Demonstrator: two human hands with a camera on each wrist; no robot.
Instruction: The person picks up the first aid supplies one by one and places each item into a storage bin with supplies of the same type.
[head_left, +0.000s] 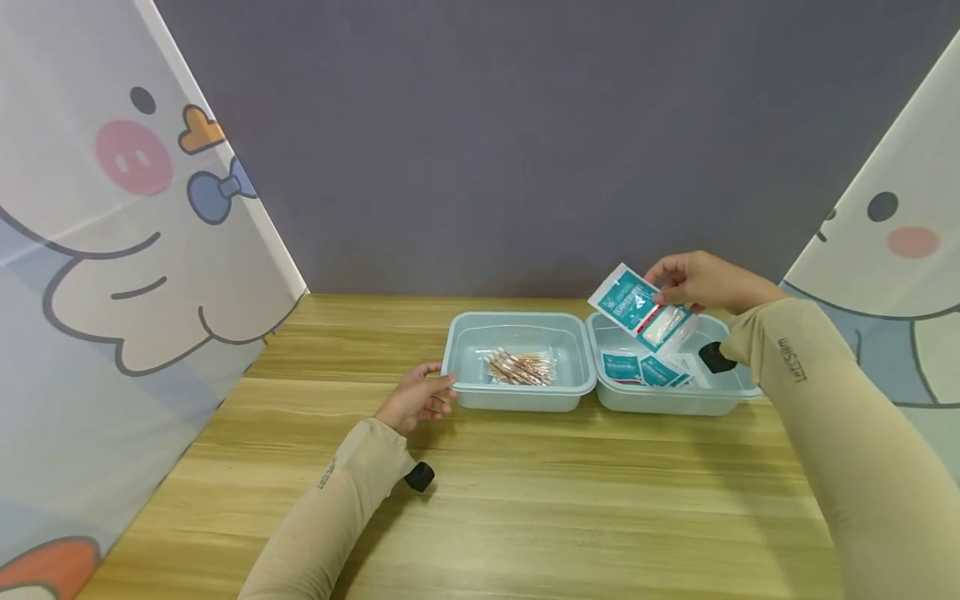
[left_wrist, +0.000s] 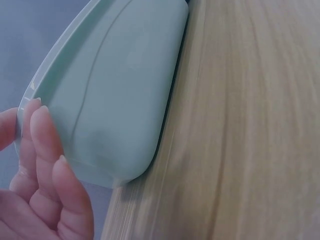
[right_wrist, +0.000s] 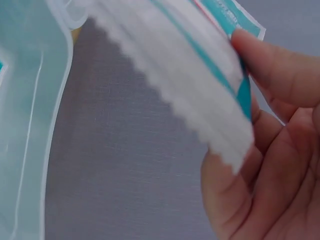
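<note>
My left hand (head_left: 422, 398) pinches the left rim of a pale blue-green plastic basin (head_left: 517, 401). In the left wrist view, the thumb lies on one side of its rim (left_wrist: 47, 75) and the fingers (left_wrist: 45, 135) on the other. Bundled cotton swabs (head_left: 521, 367) in clear wrapping lie inside that basin. My right hand (head_left: 708, 282) pinches a teal-and-white flat packet (head_left: 630, 302) by its edge, above a second basin (head_left: 667, 403). Similar packets (head_left: 622, 367) lie in this second basin. The held packet's serrated edge (right_wrist: 165, 95) appears close up in the right wrist view.
Both basins stand side by side near the back edge of a wooden table (head_left: 570, 500). Behind it rises a plain grey panel (head_left: 525, 150). Cartoon-printed panels (head_left: 90, 292) flank the table on both sides.
</note>
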